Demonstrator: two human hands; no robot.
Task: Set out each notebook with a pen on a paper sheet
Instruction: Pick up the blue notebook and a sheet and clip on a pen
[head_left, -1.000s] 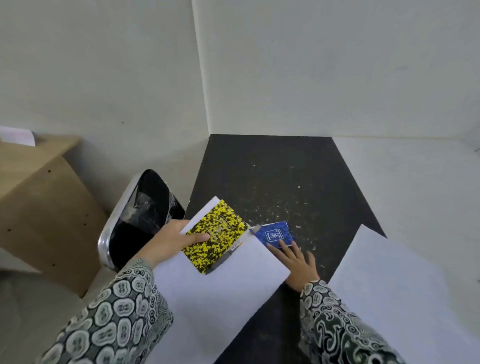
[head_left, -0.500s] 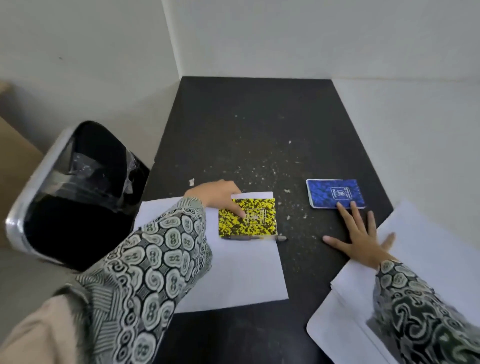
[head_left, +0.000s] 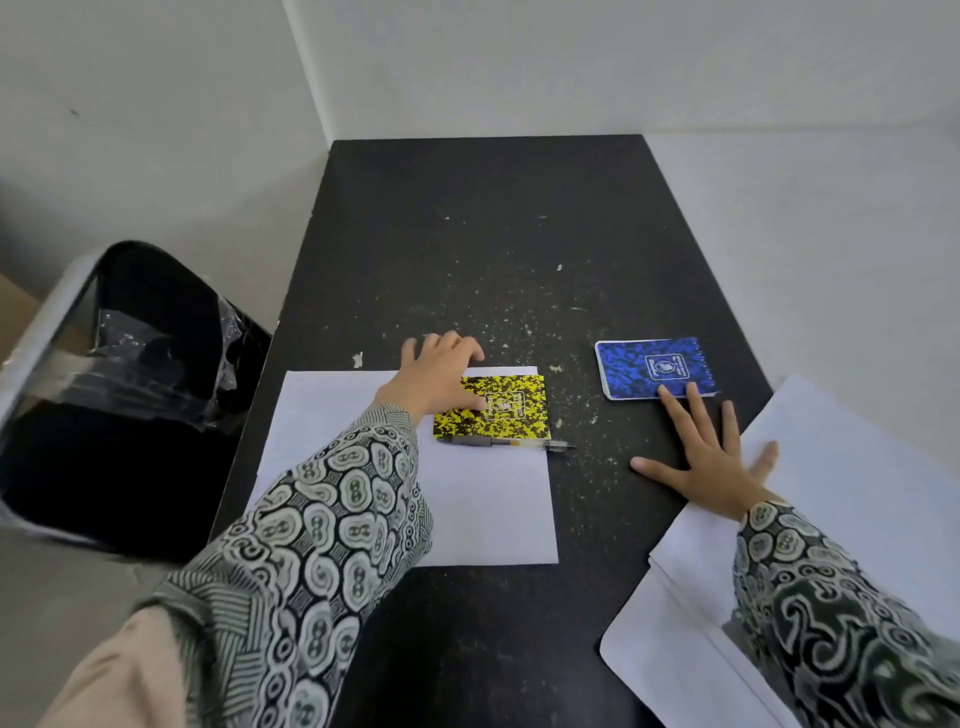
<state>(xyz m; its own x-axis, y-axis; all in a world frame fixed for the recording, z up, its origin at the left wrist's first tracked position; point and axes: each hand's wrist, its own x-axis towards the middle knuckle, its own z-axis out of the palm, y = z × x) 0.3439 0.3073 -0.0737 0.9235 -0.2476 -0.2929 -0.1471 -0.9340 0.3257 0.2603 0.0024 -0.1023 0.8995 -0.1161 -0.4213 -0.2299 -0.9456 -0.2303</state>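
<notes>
I see the yellow notebook (head_left: 497, 408) lying flat on the paper sheet (head_left: 483, 504) at centre frame, near the sheet's upper right corner. A pen (head_left: 506, 443) lies just below it, touching its lower edge, its tip poking past the sheet's right edge onto the black worktop (head_left: 483, 223). My left hand (head_left: 435, 375) rests on the notebook's left part, thumb laid on the cover and the other fingers loosely curved down onto the sheet's top edge and the worktop; it grips nothing. The blue notebook (head_left: 655, 368) sits right of centre, straight on the worktop, apart from the yellow one. My right hand (head_left: 714, 457) lies flat and spread on the worktop, two fingertips touching the blue notebook's lower edge. Its wrist lies over a stack of loose sheets (head_left: 852, 467) at lower right. A black bin (head_left: 119, 395) stands at left, beside the worktop.
</notes>
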